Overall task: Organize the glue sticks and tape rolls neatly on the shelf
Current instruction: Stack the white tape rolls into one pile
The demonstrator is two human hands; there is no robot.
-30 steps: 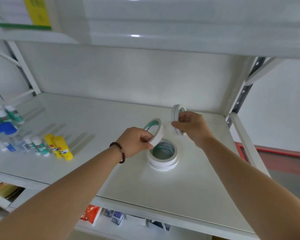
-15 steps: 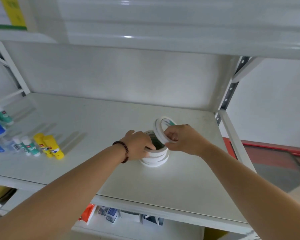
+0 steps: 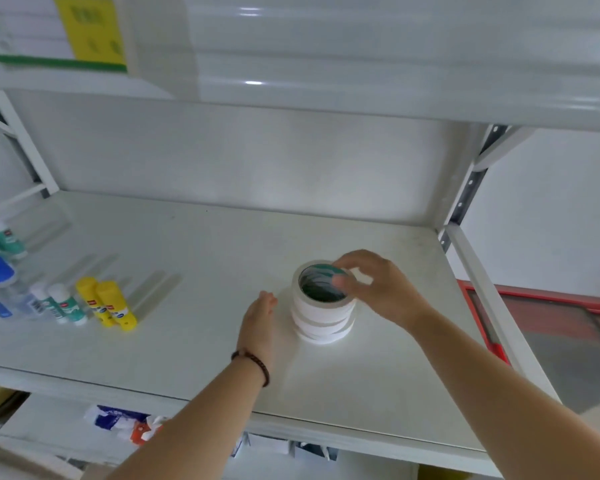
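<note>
Your right hand [image 3: 374, 289] pinches the top of the tape stack [image 3: 323, 306] near the shelf's [image 3: 187, 341] right edge, seemingly gripping it, while your left hand [image 3: 258, 317] hangs open just beside it.

Right hand [image 3: 378, 289] grip curled; left hand [image 3: 258, 318] flat, fingers extended.

I see bright, even light; glare streaks the upper shelf [image 3: 253, 83]. Soft shadows trail the glue sticks [image 3: 111, 303]. Edges bend, and the left side blurs.
</note>
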